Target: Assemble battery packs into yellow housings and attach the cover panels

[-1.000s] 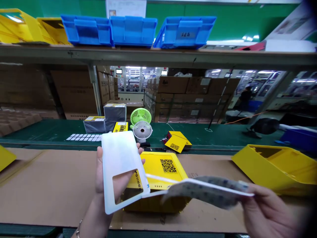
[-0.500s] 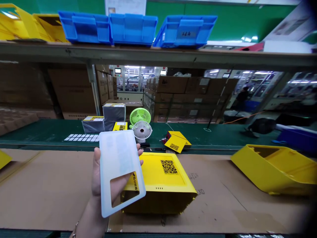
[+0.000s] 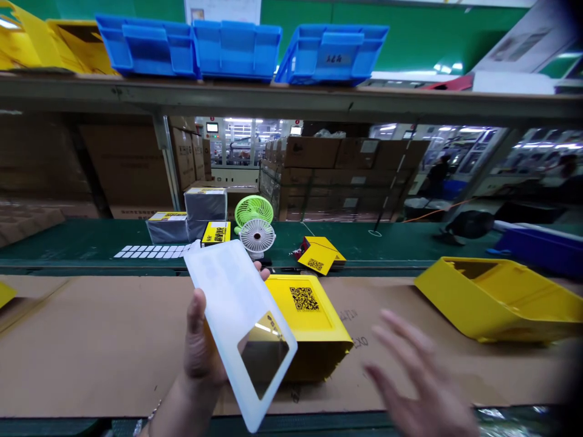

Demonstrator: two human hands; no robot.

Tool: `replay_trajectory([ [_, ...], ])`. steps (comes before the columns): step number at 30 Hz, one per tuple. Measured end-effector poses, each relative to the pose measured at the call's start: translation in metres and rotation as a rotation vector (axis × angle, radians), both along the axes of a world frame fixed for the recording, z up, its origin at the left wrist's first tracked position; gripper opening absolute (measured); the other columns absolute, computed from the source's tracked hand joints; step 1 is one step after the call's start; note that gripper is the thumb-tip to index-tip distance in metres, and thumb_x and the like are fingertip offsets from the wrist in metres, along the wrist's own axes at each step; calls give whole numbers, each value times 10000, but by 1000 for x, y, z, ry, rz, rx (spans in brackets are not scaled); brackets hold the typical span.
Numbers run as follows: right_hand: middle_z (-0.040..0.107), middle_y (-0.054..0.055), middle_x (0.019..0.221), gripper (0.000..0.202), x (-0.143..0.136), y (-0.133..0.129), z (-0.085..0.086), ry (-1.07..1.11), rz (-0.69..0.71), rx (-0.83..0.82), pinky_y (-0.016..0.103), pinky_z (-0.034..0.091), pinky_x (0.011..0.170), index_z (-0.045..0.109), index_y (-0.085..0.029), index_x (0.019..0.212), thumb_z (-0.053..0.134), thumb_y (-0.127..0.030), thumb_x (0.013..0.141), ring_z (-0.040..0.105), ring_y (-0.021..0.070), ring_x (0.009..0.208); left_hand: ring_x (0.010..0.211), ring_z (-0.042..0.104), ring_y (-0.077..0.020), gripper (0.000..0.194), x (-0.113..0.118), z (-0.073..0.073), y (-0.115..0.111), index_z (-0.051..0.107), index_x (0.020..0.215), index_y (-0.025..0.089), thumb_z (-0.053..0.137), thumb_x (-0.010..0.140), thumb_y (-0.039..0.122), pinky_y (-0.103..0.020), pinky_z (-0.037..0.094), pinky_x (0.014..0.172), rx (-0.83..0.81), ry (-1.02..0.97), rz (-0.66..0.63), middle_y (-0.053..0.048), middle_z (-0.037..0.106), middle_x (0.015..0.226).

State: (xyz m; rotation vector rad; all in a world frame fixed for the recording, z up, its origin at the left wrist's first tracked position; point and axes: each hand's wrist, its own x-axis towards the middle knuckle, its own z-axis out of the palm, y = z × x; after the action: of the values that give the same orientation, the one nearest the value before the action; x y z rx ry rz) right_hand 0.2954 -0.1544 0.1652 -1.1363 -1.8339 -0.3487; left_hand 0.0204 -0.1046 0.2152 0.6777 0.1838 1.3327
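In my left hand (image 3: 200, 346) I hold a flat white panel (image 3: 228, 291) with rounded corners and a see-through window in its lower part. The thumb lies along its left edge, and fingertips show past its right edge. Behind the panel, a yellow plastic housing (image 3: 328, 321) with a printed QR code rests on the cardboard, partly covered from view. My right hand (image 3: 419, 376) is lower right of the housing, apart from it, blurred, with fingers spread and nothing in them.
Another yellow housing (image 3: 483, 303) lies open side up at right. Beyond the cardboard (image 3: 113, 346) stand a green fan (image 3: 254, 209), a white fan (image 3: 257, 235), wrapped boxes (image 3: 204, 206) and a folded yellow piece (image 3: 321, 254). Blue bins (image 3: 237, 51) line the shelf above.
The white panel has tilted, its lower end swinging right and down. My right hand has come into view at lower right.
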Motion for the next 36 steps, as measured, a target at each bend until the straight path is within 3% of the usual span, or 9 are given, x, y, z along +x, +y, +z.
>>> replay_trajectory([
  [6, 494, 134, 1309, 527, -81, 10, 12, -278, 420, 93, 456, 477, 934, 404, -159, 1322, 509, -134, 807, 444, 297, 1217, 1260, 356, -382, 832, 6, -10, -8, 292, 1375, 205, 499, 707, 656, -531, 250, 1041, 25, 175, -152, -145, 467, 1334],
  [8, 563, 122, 1231, 486, -84, 12, 20, -87, 406, -6, 408, 499, 920, 393, -163, 1323, 456, -140, 841, 509, 249, 1161, 1291, 306, -377, 945, 1, -10, -5, 107, 1418, 286, 575, 673, 632, -550, 228, 1044, 86, 389, -32, -126, 358, 1412],
  [11, 632, 76, 1109, 311, -78, 18, 33, 308, 258, -266, 373, 506, 916, 515, -215, 1181, 442, -194, 881, 565, 210, 1090, 1365, 59, -380, 1214, -10, -2, 1, -99, 1388, 407, 742, 527, 560, -595, 83, 1067, 376, 944, 408, -56, 49, 1520],
  [14, 672, 69, 981, 252, -73, 26, 45, 598, 323, -555, 365, 537, 858, 559, -208, 1092, 455, -320, 892, 625, 203, 964, 1352, -124, -390, 1143, -19, 14, 7, 131, 1394, 412, 794, 467, 490, -597, -119, 1046, 803, 1512, 692, -3, -31, 1525],
  [17, 668, 81, 1010, 464, -71, 34, 49, 778, 453, -779, 394, 547, 826, 349, -216, 1324, 423, -389, 901, 657, 187, 853, 1356, 64, -370, 858, -24, 23, 18, 357, 1320, 364, 741, 557, 441, -605, -85, 1055, 988, 1777, 585, -46, 221, 1466],
  [20, 531, 100, 1277, 651, -62, 42, 41, 663, 319, -737, 463, 455, 951, 114, -272, 1423, 439, -431, 882, 556, 224, 1108, 1286, 255, -337, 760, -24, 18, 34, 436, 1262, 334, 716, 568, 471, -595, 90, 1069, 920, 1823, 441, -78, 344, 1373],
  [23, 331, 44, 1442, 551, -47, 47, 26, 258, 85, -666, 499, 272, 1082, 372, -309, 1343, 496, -470, 832, 313, 258, 1316, 1246, 303, -328, 731, -20, 4, 49, 498, 1213, 322, 707, 547, 543, -577, 175, 1055, 832, 1832, 377, -85, 390, 1326],
  [26, 328, 30, 1444, 478, -33, 52, 13, 58, -20, -723, 488, 246, 1097, 499, -303, 1263, 477, -491, 825, 302, 260, 1322, 1237, 310, -330, 740, -15, -6, 57, 544, 1170, 324, 707, 504, 603, -570, 188, 1051, 767, 1834, 347, -82, 429, 1283],
  [36, 457, 38, 1357, 482, -8, 65, -4, 340, 157, -759, 456, 299, 1084, 605, -274, 1150, 655, -465, 711, 415, 258, 1255, 1249, 327, -279, 809, -2, -8, 60, 543, 1182, 300, 726, 460, 616, -436, 304, 1040, 708, 1760, 258, -91, 412, 1300],
])
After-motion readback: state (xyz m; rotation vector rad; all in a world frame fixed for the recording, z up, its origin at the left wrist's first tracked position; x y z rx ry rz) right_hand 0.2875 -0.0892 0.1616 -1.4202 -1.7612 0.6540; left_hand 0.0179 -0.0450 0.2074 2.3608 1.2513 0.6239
